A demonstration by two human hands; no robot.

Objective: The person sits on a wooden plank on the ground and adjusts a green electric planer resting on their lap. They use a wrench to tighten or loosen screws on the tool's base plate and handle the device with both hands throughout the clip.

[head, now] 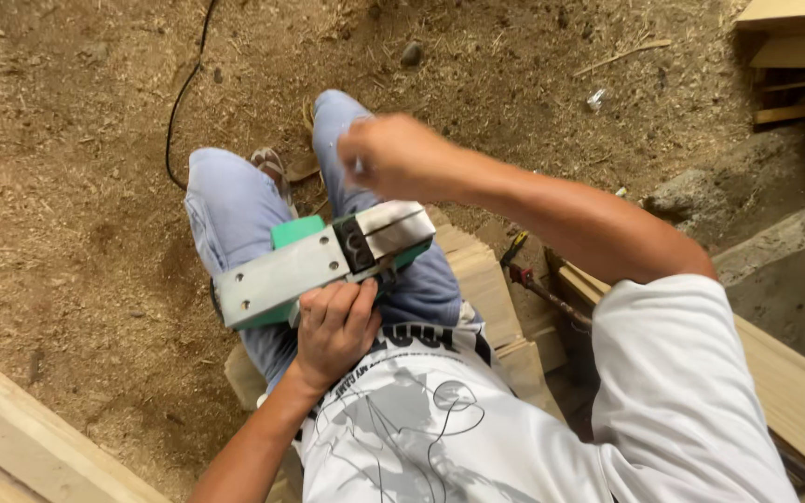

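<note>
A green electric planer [323, 263] lies upside down across my lap, its grey metal sole facing up. My left hand [335, 324] grips its underside near the middle, fingers curled around the body. My right hand [401, 154] is raised above the planer's front end, blurred, fingers closed around a small thin tool that I cannot make out. I sit on a stack of wooden boards [486, 279], knees in light jeans [230, 210] pointing at the sawdust-covered ground.
A black power cable [179, 102] runs over the dirt at upper left. Planks [11, 438] lie at lower left, more boards [794, 382] at right, timber [794, 47] at top right. A clamp-like tool [524, 275] rests beside my right thigh.
</note>
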